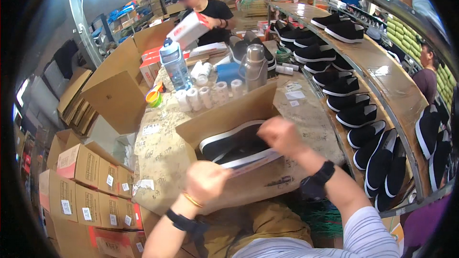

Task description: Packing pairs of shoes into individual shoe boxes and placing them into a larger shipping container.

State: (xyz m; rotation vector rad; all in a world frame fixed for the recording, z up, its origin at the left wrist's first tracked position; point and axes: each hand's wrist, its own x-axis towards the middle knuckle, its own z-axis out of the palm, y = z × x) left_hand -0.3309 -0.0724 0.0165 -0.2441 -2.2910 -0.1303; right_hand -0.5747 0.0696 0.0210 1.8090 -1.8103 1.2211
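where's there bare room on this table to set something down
The tan printed tabletop shows bare patches right of the open brown cardboard box, nearer than small white paper slips, and left of it, beyond a white scrap. Behind the box it's crowded: white rolls, a clear blue plastic bottle and a grey metal flask.

Around the open shoebox (228, 113) before me I see lettering only as marks: white stickers (87, 214) on the brown cartons (79, 166) to its left, red print (183, 31) on the white box (195, 32) a co-worker (217, 9) holds beyond it, dark characters on the tabletop (160, 153) about it. I can read none clearly.
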